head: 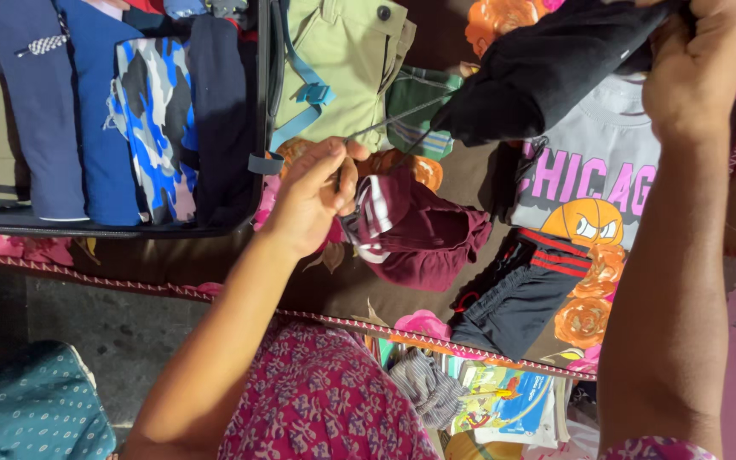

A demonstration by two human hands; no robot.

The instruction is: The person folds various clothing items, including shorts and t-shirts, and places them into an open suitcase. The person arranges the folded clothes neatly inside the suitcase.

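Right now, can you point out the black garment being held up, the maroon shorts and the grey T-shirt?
black garment [547, 72], head view, middle of the cloth.
maroon shorts [423, 230], head view, middle of the fabric.
grey T-shirt [594, 140], head view, chest area.

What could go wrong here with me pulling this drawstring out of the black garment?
The drawstring is stretched taut between your left hand and the black garment gripped by your right hand; it might slip from the pinch or pull unevenly. The garment hangs over the maroon shorts and grey printed shirt, so it could drop and rumple them.
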